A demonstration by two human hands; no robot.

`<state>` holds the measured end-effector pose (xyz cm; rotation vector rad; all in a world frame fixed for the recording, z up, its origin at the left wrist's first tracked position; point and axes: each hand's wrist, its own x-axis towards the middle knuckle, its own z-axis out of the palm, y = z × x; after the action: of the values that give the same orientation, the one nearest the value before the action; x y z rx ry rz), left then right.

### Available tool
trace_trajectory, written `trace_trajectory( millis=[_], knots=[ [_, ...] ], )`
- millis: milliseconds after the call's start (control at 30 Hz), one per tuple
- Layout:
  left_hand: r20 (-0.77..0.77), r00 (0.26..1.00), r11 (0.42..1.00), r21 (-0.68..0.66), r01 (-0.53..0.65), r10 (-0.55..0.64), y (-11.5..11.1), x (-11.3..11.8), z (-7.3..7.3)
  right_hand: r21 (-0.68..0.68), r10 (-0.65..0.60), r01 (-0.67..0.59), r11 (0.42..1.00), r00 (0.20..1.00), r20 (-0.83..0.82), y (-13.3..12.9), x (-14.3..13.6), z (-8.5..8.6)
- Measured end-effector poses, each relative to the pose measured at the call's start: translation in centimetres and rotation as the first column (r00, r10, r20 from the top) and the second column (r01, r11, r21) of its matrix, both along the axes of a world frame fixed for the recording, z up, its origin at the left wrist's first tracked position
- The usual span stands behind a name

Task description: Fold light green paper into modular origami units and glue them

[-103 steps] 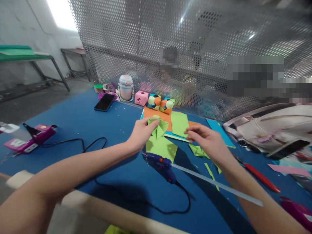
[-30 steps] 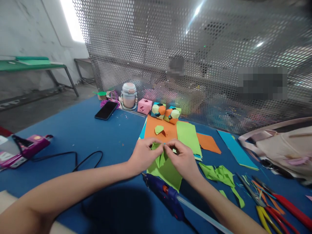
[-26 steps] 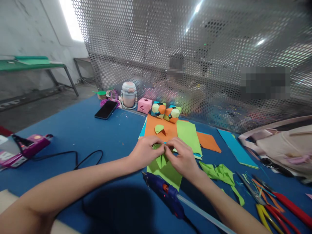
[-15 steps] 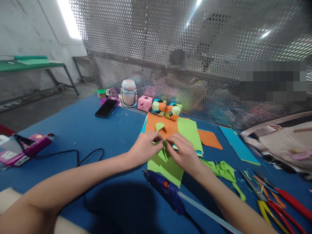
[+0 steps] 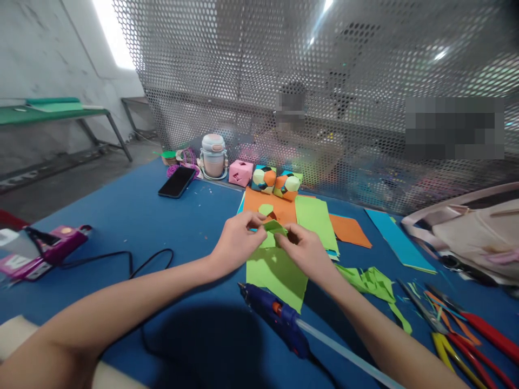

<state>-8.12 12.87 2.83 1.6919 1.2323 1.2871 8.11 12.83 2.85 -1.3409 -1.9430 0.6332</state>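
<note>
A small green paper piece [image 5: 274, 227] is pinched between my two hands above the paper sheets. My left hand [image 5: 239, 240] is closed on its left edge, and my right hand [image 5: 305, 248] grips its right edge. Below them lies a green sheet [image 5: 279, 275]. Behind is an orange sheet [image 5: 253, 201] with a small cut green piece [image 5: 266, 208] on it. Nearer to me, a blue glue gun [image 5: 275, 319] with a clear glue stick rests on the table.
Paper balls [image 5: 264, 179], a pink paper box [image 5: 240, 173], a bottle [image 5: 213, 156] and a phone [image 5: 177, 181] line the back. Scissors [image 5: 436, 324] and green scraps [image 5: 375, 283] lie right, beside a bag [image 5: 482, 232]. A black cable [image 5: 130, 262] crosses the left side.
The green piece between my fingers has turned from hanging upright to lying flatter, its face now showing. My hands are slightly farther apart.
</note>
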Motion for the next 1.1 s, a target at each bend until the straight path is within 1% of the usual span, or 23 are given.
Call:
trace_trajectory(
  millis=[100,167,367,433,500,600,700,800,867,1000,1100],
  knots=[
    [0.012,0.997,0.991,-0.109,0.082,-0.081,-0.1,0.2,-0.3,0.042,-0.022,0.022,0.999,1.0,0.012,0.0,0.0,-0.3],
    [0.002,0.992,0.981,-0.148,0.124,-0.125,-0.2,0.3,-0.4,0.063,-0.021,0.019,0.998,0.999,0.025,0.1,0.0,-0.3],
    [-0.122,0.973,0.977,-0.118,0.179,-0.193,-0.1,0.3,-0.4,0.097,0.037,-0.038,0.995,0.999,0.009,-0.1,-0.2,-0.5],
    [-0.149,0.976,0.983,-0.116,0.14,-0.156,-0.1,0.3,-0.4,0.096,0.048,-0.047,0.994,0.999,-0.011,-0.2,-0.2,-0.5],
    [-0.155,0.984,0.991,-0.114,0.075,-0.092,-0.1,0.3,-0.4,0.077,0.056,-0.053,0.996,0.998,-0.043,-0.2,-0.3,-0.5],
    [-0.126,0.991,0.993,-0.112,0.025,-0.039,-0.2,0.3,-0.5,0.101,0.075,-0.067,0.993,0.994,-0.076,-0.2,-0.3,-0.4],
    [-0.077,0.996,0.992,-0.122,0.028,-0.038,-0.3,0.4,-0.6,0.187,0.116,-0.104,0.977,0.992,-0.056,-0.1,-0.2,-0.5],
    [-0.002,0.996,0.987,-0.132,0.089,-0.09,-0.3,0.5,-0.5,0.262,0.148,-0.14,0.955,0.989,-0.009,-0.1,0.0,-0.7],
    [0.059,0.992,0.982,-0.146,0.123,-0.116,-0.3,0.6,-0.5,0.296,0.137,-0.135,0.946,0.991,0.015,0.0,0.0,-0.9],
    [0.161,0.984,0.974,-0.202,0.102,-0.07,-0.4,0.8,-1.0,0.348,0.081,-0.092,0.933,0.996,0.048,-0.1,-0.1,-1.3],
    [0.178,0.983,0.967,-0.241,0.077,-0.033,-0.5,0.9,-1.5,0.384,0.06,-0.089,0.919,0.994,0.087,-0.1,-0.2,-1.4]
  ],
)
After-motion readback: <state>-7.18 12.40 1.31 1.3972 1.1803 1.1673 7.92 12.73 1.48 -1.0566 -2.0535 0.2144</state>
